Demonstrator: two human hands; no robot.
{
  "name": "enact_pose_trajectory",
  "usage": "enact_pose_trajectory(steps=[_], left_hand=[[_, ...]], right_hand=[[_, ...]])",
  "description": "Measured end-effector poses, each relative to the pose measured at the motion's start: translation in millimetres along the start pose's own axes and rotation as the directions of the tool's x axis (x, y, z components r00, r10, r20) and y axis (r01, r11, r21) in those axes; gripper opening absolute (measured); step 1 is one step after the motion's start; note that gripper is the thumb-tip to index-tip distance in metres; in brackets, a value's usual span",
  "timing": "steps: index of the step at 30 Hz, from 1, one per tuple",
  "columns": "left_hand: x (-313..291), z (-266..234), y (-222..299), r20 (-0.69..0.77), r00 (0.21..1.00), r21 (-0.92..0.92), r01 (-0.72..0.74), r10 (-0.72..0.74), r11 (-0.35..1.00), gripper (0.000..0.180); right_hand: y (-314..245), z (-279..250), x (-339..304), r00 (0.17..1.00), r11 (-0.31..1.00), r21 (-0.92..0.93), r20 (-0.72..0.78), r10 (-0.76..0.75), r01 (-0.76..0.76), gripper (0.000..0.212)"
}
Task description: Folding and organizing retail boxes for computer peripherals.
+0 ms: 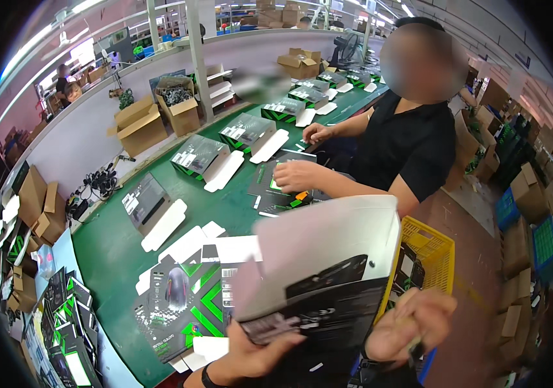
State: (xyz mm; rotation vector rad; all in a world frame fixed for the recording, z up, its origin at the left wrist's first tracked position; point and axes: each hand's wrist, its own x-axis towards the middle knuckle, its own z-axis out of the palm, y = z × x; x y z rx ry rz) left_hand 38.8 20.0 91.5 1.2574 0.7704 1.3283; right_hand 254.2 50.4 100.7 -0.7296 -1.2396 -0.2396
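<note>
In front of me is a black carton (347, 313) with its large white flap (335, 226) standing up. My left hand (257, 354) grips its near left side, thumb across the printed black face. Beside the carton's right side, my right hand (412, 323) is closed with its fingers curled; motion blurs it, and whatever it may hold cannot be made out. Left of the carton, flattened black and green printed boxes (186, 294) lie stacked on the green table (111, 258), white flaps spread. A made-up box (150, 204) stands beyond them, its white flap down.
Across the table, a co-worker in a black shirt (412, 139) reaches a hand (296, 176) over more flat boxes. A row of open boxes (205, 158) runs along the table. A yellow crate (441, 252) stands at right; brown cartons (137, 126) line the back ledge.
</note>
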Motion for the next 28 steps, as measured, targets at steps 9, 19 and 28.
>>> enact_pose_trajectory(steps=[9,19,28], left_hand=[[-17.3,-37.6,-20.8,-0.136,0.969,-0.183,0.178,-0.204,0.967,0.036],[-32.0,-48.8,-35.9,-0.012,0.937,-0.092,0.346,-0.349,0.934,0.029],[-54.3,-66.5,-62.6,0.097,0.87,-0.288,0.489,-0.483,0.823,0.047]], right_hand=[[22.1,-23.8,-41.0,0.161,0.192,0.04,0.722,0.673,-0.981,0.1],[34.5,-25.1,-64.0,-0.025,-0.087,0.033,0.806,0.592,-0.996,0.079],[41.4,-29.9,-87.1,0.249,0.71,-0.478,0.71,0.659,-0.516,0.059]])
